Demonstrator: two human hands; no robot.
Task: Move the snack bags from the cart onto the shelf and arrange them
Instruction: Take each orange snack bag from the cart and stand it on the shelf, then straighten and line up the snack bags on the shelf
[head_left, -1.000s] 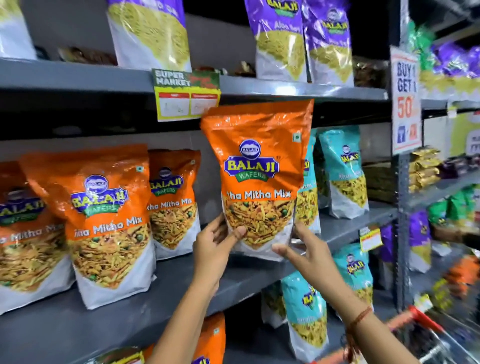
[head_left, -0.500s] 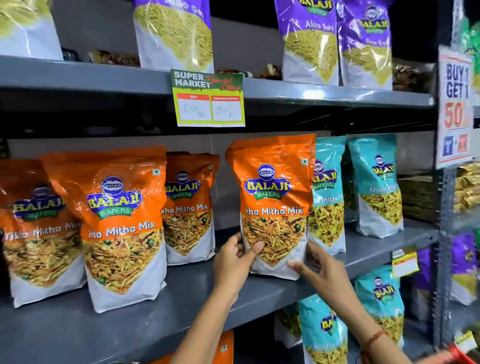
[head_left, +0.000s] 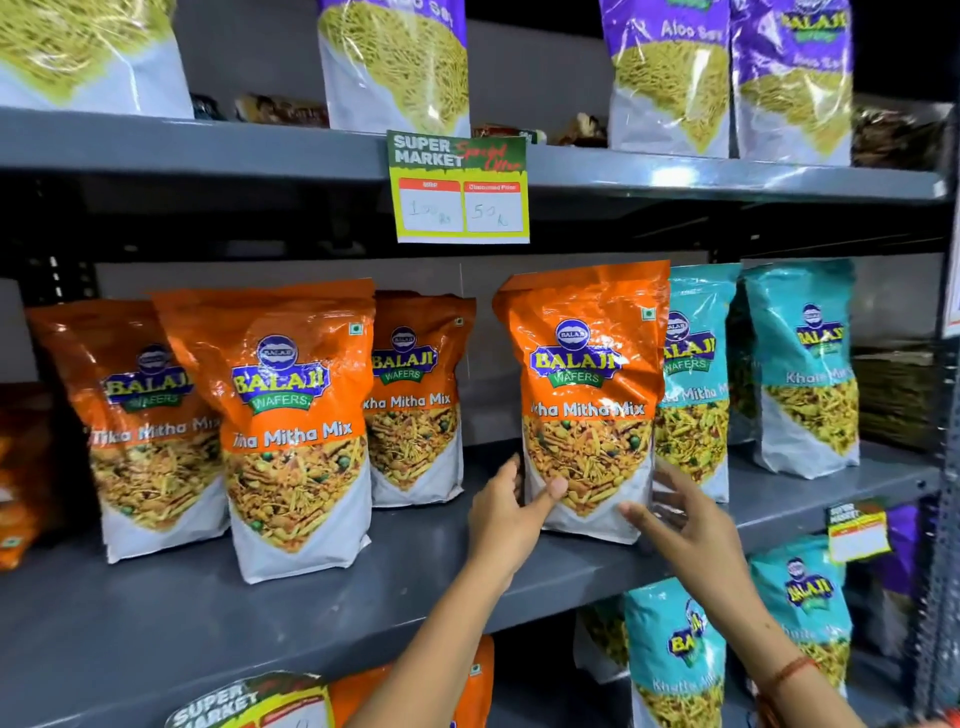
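Glossy orange plastic snack bag (head_left: 587, 400) set upright on grey metal shelf (head_left: 363, 587), base gripped by left hand (head_left: 506, 512) and right hand (head_left: 680, 522); release pending; cart unseen.

Middle shelf (head_left: 156, 623): four orange bags (head_left: 587, 395), two teal bags (head_left: 805, 364); two hands (head_left: 501, 522).

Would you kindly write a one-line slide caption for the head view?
Both hands, left hand and right hand, steady an upright orange snack bag on the grey middle shelf.
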